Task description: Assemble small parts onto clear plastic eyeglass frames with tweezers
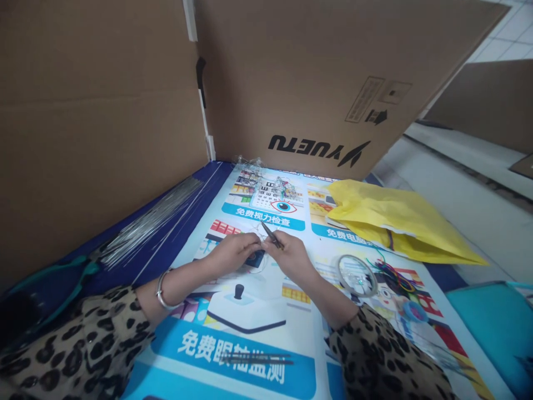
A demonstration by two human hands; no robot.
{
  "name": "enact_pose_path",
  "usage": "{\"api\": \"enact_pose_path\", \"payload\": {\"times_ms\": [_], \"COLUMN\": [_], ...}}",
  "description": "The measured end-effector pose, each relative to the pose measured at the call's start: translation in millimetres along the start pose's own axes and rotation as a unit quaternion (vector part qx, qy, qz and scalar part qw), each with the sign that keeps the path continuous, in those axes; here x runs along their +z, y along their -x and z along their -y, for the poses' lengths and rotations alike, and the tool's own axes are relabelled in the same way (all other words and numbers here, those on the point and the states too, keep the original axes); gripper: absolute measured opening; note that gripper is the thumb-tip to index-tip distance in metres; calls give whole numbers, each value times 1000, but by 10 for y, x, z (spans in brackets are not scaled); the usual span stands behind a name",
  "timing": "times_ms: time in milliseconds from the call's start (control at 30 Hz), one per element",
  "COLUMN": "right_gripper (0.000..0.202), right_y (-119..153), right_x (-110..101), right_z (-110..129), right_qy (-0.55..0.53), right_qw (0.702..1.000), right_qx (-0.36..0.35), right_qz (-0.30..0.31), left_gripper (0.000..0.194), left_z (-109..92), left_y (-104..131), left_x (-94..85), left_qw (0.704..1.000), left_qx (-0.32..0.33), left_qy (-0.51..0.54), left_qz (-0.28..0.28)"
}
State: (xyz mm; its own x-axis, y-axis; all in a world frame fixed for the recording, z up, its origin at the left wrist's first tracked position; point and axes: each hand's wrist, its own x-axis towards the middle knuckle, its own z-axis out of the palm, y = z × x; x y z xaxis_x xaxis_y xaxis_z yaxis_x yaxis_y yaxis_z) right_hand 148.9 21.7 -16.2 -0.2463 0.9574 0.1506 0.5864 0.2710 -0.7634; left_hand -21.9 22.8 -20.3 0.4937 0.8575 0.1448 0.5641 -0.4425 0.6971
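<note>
The person's left hand (235, 253) is pinched narrow at the fingertips, apparently on a fine wire (259, 270) that loops below the hands, though the exact contact is too small to tell. The right hand (291, 255) grips a slim pointed metal tool (270, 234), probably tweezers, its tip aimed toward eleven o'clock. The work sits at the centre of the view, above the printed sheet (187, 383), with the fingertips of both hands meeting or nearly so. Good handling here calls for a steady left pinch close to the working spot, so that the wire cannot roll, and small, light turns of the right fingers; a hard squeeze could kink it. Resting both wrists would calm any tremor. Loose ends are best held clear of the wire tangle (283, 186) at twelve o'clock and the straight wire bundle (154, 222) at ten, where they could snag.
</note>
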Motion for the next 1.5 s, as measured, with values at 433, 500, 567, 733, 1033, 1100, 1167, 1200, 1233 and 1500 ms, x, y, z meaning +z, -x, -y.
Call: {"api": "enact_pose_path", "payload": {"times_ms": [433,500,567,733,1033,1100,1167,1200,1233,1500], "right_gripper": [17,16,15,15,12,13,13,13,13,11], "right_y": [5,6,13,39,104,121,123,119,113,80], "right_x": [-66,-63,-61,-88,37,68,79,79,76,75], "right_z": [18,18,21,38,-66,-92,-114,-122,-130,-156], "right_qy": [-92,-76,-45,57,211,216,215,212,208,211], "right_qw": [995,996,999,998,965,961,959,960,961,964], "right_qx": [35,31,18,-4,-145,-162,-166,-166,-164,-147], "right_qz": [25,20,16,8,-56,-58,-76,-81,-84,-71], "left_gripper": [23,24,24,26,22,23,23,24,25,28], "left_z": [-85,-82,-60,10,-47,-102,-207,-282,-370,-988], "left_y": [22,21,17,5,25,36,90,142,212,1013], "left_x": [-33,-25,-11,15,6,-42,-103,-128,-142,336], "left_qw": [980,980,987,999,978,965,948,941,940,928], "left_qx": [-73,-81,-75,-27,-12,11,30,36,42,144], "left_qy": [181,181,140,-9,-206,-258,-315,-336,-338,-171], "left_qz": [38,29,8,-21,-28,-33,-25,-11,20,299]}}
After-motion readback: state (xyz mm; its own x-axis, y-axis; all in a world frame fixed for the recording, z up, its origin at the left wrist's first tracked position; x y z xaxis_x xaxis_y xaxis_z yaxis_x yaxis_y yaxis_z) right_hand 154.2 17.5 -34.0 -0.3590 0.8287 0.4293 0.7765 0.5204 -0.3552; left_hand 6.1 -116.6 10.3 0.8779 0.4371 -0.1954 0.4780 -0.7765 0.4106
